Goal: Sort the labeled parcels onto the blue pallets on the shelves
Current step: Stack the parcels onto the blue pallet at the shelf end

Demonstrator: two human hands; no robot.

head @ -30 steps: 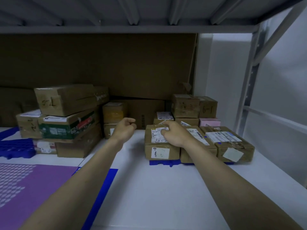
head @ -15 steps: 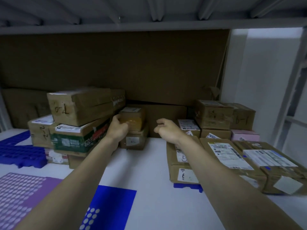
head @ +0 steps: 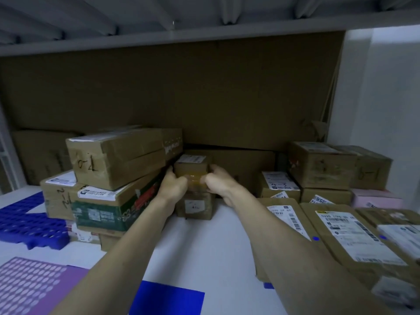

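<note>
Both hands clasp the small box point(head: 191, 170) atop another box point(head: 196, 205) at the shelf's back: left hand point(head: 173, 186) and right hand point(head: 219, 184) gripping opposite sides. It looks light, stiff, with slick tape; hold the side walls.

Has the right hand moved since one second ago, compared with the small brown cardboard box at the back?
Yes. The right hand left the front parcels and moved to the small brown cardboard box, now gripping its right side.

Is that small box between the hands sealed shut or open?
Shut: the small box, stacked on another box, has closed flaps with glossy tape across its front.
</note>
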